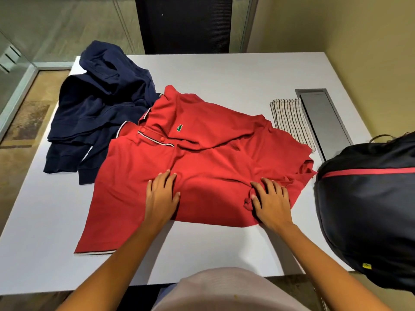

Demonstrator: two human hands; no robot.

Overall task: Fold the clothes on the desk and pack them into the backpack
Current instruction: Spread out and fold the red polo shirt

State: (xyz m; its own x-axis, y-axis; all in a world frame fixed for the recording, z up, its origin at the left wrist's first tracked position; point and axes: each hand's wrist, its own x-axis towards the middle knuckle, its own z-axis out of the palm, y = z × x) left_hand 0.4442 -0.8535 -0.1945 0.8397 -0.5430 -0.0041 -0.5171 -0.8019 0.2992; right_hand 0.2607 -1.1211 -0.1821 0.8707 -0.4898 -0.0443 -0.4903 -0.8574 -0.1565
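A red polo shirt [202, 158] lies spread and rumpled across the middle of the white desk [224, 72], collar toward the far left. My left hand [162, 194] rests flat on its near part, fingers straight. My right hand [270, 199] lies on the shirt further right, and its thumb and fingers bunch a small fold of red cloth. A navy hoodie [98, 108] is heaped at the far left, its edge under the shirt's collar. A folded striped cloth [289, 117] sits right of the shirt. The black backpack [368, 209] with a red stripe stands at the desk's right edge.
A grey cable hatch [323, 117] is set into the desk beyond the striped cloth. A black chair back [184, 23] stands behind the far edge. Bare desk shows at the near left and along the far side.
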